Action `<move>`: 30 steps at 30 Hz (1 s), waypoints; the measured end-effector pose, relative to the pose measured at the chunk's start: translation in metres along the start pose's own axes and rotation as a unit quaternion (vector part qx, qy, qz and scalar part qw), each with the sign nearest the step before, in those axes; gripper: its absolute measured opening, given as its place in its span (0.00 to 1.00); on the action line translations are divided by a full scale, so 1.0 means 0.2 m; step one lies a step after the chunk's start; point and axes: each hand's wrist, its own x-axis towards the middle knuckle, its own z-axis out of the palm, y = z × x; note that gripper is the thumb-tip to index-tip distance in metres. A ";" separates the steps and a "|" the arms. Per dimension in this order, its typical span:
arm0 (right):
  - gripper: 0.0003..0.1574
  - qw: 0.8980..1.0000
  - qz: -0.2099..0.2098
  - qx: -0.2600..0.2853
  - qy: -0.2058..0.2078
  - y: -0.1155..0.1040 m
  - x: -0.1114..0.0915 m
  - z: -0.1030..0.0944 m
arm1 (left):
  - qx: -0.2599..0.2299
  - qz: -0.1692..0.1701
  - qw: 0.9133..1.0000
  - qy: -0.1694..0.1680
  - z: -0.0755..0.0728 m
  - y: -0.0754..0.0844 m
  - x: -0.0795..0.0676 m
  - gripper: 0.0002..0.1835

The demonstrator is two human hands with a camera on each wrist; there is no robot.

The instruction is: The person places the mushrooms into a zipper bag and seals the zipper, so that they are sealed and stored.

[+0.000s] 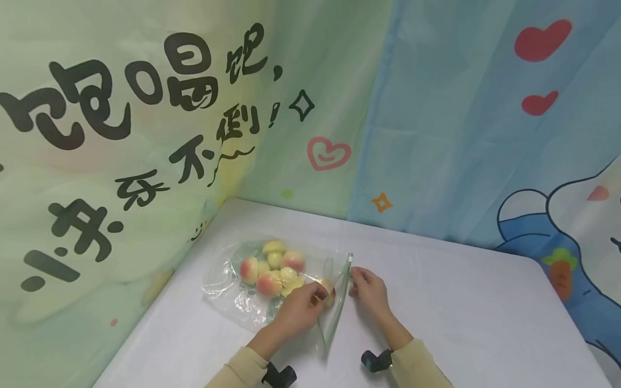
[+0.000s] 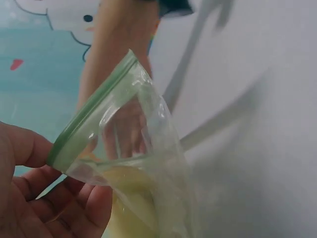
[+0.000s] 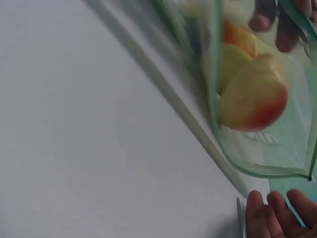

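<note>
A clear zip bag (image 1: 223, 280) with a green zip rim lies on the white table, its mouth facing right. Inside are several red-and-yellow peaches (image 1: 268, 284), a pale yellow mushroom (image 1: 274, 252) and a yellow lobed piece (image 1: 290, 277). My left hand (image 1: 302, 308) pinches the green rim (image 2: 94, 111) between thumb and fingers, as the left wrist view shows. Just right of the bag's mouth is my right hand (image 1: 371, 291), close to the rim's far end. In the right wrist view its fingers (image 3: 255, 213) are extended below the rim's corner, holding nothing. Peaches (image 3: 255, 94) show through the spread mouth.
The white table (image 1: 461, 302) extends to the right of the bag. Printed cloth backdrops (image 1: 436, 134) stand along its back and left edges. Black wrist devices (image 1: 375, 360) sit at both wrists, by the beige sleeves (image 1: 417, 364).
</note>
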 end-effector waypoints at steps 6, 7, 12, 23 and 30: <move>0.35 0.998 0.054 0.039 -0.002 0.00 0.11 -0.01 | 0.053 0.028 0.998 -0.036 0.04 0.00 0.01 0.07; 0.35 0.997 0.059 0.044 -0.002 0.00 0.12 -0.02 | 0.057 0.033 0.997 -0.044 0.04 0.01 0.02 0.07; 0.32 0.996 0.076 0.056 -0.009 -0.01 0.15 -0.02 | 0.090 0.047 0.990 -0.100 -0.01 0.07 0.10 0.06; 0.25 0.996 0.056 0.068 -0.014 -0.06 0.15 -0.01 | 0.143 0.079 0.982 -0.099 -0.12 0.18 0.50 0.07; 0.25 0.995 0.049 0.088 -0.013 -0.10 0.14 0.02 | 0.277 0.065 0.925 -0.254 -0.11 0.20 0.71 0.21</move>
